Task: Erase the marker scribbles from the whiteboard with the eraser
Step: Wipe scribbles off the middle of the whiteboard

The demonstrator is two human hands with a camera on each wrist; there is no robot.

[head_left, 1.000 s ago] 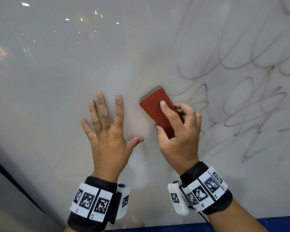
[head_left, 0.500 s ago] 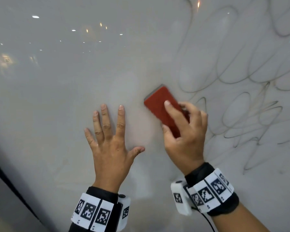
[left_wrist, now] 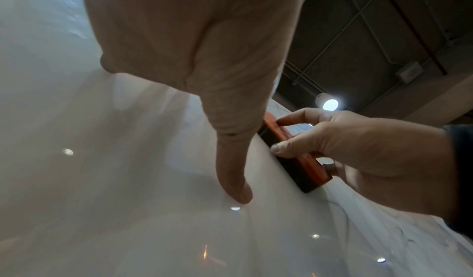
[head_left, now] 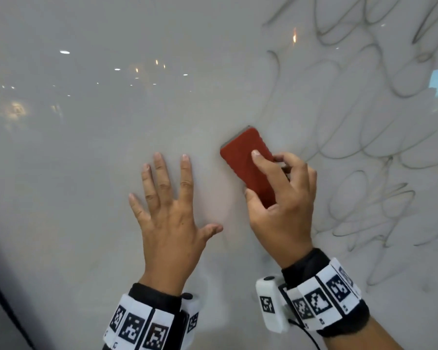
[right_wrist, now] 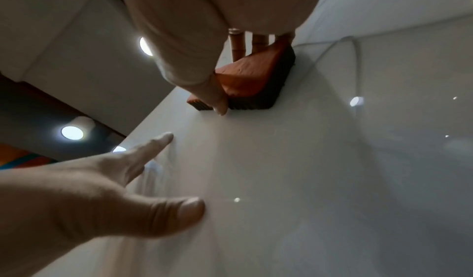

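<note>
Nearest the camera were the two wrist bands (head_left: 147,327), black cuffs carrying white tiles printed with black square codes, each with a small white camera block (head_left: 269,305) at its inner side.

Beyond the left cuff, the left hand (head_left: 171,218) lay spread flat on the whiteboard (head_left: 74,173), fingers straight and fanned, thumb out to the side. It held nothing; in the left wrist view a straight finger reached down to the glossy surface, and in the right wrist view the thumb and a fingertip lay against the board.

Just beside it, the right hand (head_left: 282,210) gripped the eraser (head_left: 245,160). The forefinger lay stretched along its red back, the thumb pressed against the near long edge, and the other fingers curled round the far edge. The right wrist view showed the eraser's dark felt face set flat on the board, with the red back under the fingers. The eraser sat tilted, its upper end leaning toward the left, and a narrow strip of bare board separated it from the left hand.

Farther off, to the right and above the eraser, thin grey marker scribbles (head_left: 364,137) looped across the board to the upper right corner. The board left of the eraser carried only small reflected lights (head_left: 65,52).
</note>
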